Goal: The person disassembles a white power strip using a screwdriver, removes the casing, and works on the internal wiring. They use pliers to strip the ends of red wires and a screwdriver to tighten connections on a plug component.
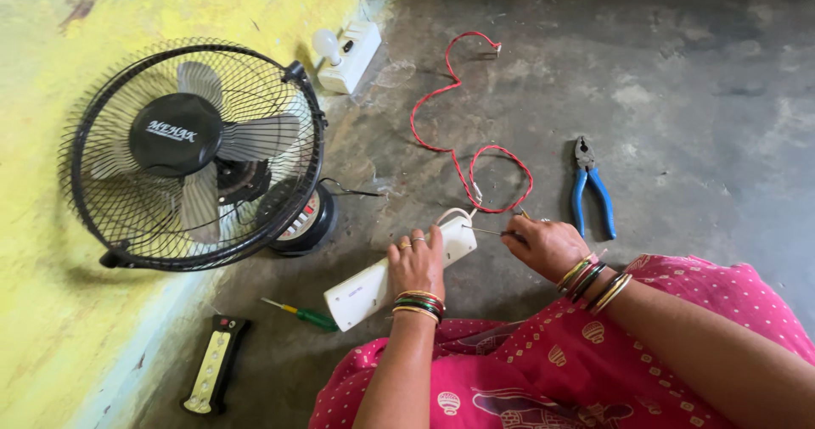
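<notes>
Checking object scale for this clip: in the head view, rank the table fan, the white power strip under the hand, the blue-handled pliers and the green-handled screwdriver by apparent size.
1. table fan, by far
2. white power strip
3. blue-handled pliers
4. green-handled screwdriver

The last two look close in length; the pliers lie farther away, so their order is unsure.
</notes>
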